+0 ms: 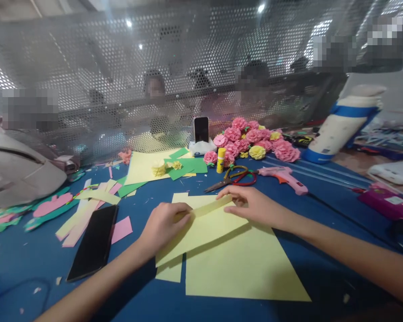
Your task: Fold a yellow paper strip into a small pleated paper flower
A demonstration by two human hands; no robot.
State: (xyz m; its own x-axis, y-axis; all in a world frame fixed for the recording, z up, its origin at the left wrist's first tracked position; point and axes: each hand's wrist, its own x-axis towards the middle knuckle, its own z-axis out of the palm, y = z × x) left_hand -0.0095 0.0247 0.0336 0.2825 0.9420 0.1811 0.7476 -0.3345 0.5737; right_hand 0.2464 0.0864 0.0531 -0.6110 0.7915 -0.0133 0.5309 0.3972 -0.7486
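Note:
A sheet of pale yellow paper (201,232) is held up at a slant, its far edge folded over in a narrow strip. My left hand (166,223) pinches the left end of that fold between thumb and fingers. At the right end my right hand (246,203) grips the same sheet, thumb near the fold and fingers curled behind it. Underneath, a larger yellow sheet (248,273) lies flat on the table, with a narrower yellow strip (169,272) beside it on the left.
Scissors (228,179), a pink glue gun (285,176) and a glue stick (220,160) lie or stand beyond my hands. Pink paper flowers (242,138) are heaped behind them. A black phone (94,241) lies left, near paper strips (83,210). A bottle (342,125) leans right.

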